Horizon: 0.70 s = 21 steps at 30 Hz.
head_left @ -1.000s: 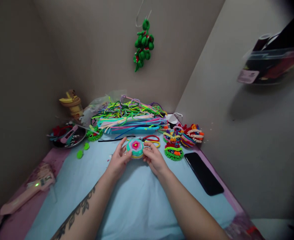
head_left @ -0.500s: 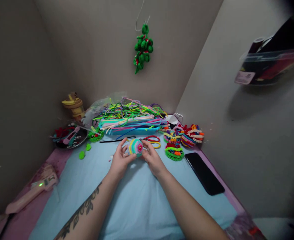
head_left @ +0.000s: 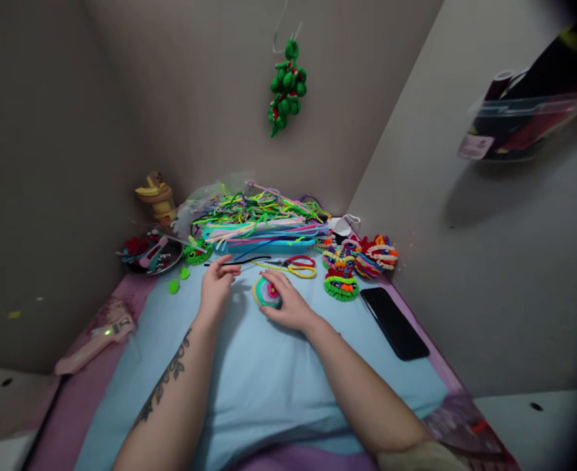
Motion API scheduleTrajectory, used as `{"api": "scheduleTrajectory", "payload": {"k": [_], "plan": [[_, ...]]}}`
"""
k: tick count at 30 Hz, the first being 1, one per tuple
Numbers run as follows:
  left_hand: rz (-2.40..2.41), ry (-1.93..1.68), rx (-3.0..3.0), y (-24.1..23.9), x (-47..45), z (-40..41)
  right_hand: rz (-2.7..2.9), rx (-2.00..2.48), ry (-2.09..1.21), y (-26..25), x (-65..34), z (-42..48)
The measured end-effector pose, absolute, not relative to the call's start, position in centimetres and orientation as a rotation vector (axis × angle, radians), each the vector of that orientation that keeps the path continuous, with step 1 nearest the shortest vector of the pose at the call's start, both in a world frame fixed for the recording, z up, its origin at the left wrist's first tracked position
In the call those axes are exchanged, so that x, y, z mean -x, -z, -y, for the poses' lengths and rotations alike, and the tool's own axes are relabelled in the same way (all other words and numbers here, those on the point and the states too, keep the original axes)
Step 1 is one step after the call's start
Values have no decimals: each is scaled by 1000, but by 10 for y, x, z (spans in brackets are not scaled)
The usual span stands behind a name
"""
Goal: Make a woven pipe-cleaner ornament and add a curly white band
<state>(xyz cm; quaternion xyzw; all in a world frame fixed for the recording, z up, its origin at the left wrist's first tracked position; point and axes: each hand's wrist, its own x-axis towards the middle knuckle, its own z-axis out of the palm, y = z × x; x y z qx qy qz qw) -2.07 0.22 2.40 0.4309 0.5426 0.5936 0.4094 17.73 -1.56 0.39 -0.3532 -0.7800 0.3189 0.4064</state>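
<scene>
A round coiled pipe-cleaner disc point(head_left: 265, 292), teal with pink and yellow rings, sits on the light blue cloth point(head_left: 269, 379). My right hand point(head_left: 288, 303) is closed over its right side and holds it. My left hand point(head_left: 216, 282) hovers to the left of the disc with fingers loosely apart, its fingertips close to a black pipe cleaner point(head_left: 239, 261). Red-and-yellow scissors point(head_left: 296, 265) lie just beyond the disc.
A heap of coloured pipe cleaners point(head_left: 262, 222) lies at the back. Finished woven pieces point(head_left: 357, 265) sit right, next to a black phone point(head_left: 394, 322). A dark dish of scraps point(head_left: 151, 254) and a pink glue gun point(head_left: 95, 343) are left. A green ornament point(head_left: 286, 85) hangs on the wall.
My left hand let go of the disc and moved up-left toward the black pipe cleaner. My right hand lowered the disc onto the cloth. The view shifted slightly.
</scene>
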Motion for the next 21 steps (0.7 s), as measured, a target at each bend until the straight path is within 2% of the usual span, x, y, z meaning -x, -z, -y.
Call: {"api": "scheduleTrajectory", "payload": {"k": [5, 10, 14, 17, 21], "plan": [[-1423, -1478, -1064, -22, 30, -6, 2176, 939, -820, 3, -174, 11], [-1409, -1468, -1149, -17, 28, -7, 1836, 1104, -785, 7, -195, 0], [-1291, -1403, -1265, -10, 20, -4, 1810, 1118, -809, 15, -195, 0], [-1213, -1374, -1331, -2, 12, -2, 1844, 1068, -884, 20, -181, 6], [-1195, -1429, -1331, 8, 2, -2, 1721, 1029, -1137, 22, -159, 10]]}}
